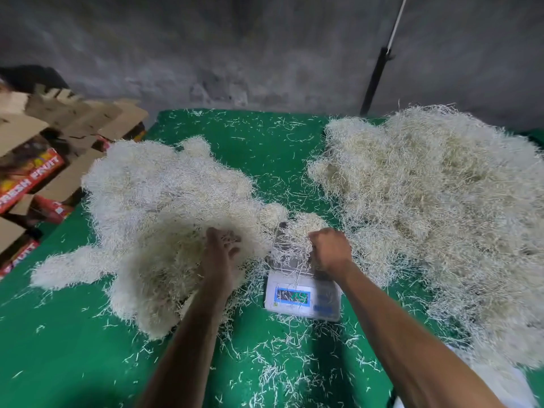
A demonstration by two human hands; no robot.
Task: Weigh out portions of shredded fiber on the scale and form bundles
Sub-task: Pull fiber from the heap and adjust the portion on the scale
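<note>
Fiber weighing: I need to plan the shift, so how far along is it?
Looks done: a left heap, seemingly bundles. In hand: the right hand grips a portion on the scale; the left hand rests open on the left heap. Left: a big loose pile on the right.

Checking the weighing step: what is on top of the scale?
A clump of shredded fiber lies on the scale, gripped by the right hand. Loose strands cross the display; the reading is illegible and the platform mostly covered.

pale shredded fibre covers most of the white digital scale (303, 295); its blue display digits are unreadable. the large right fibre heap (435, 216) and printed cardboard fruit boxes (29, 178) run past the edges.
</note>
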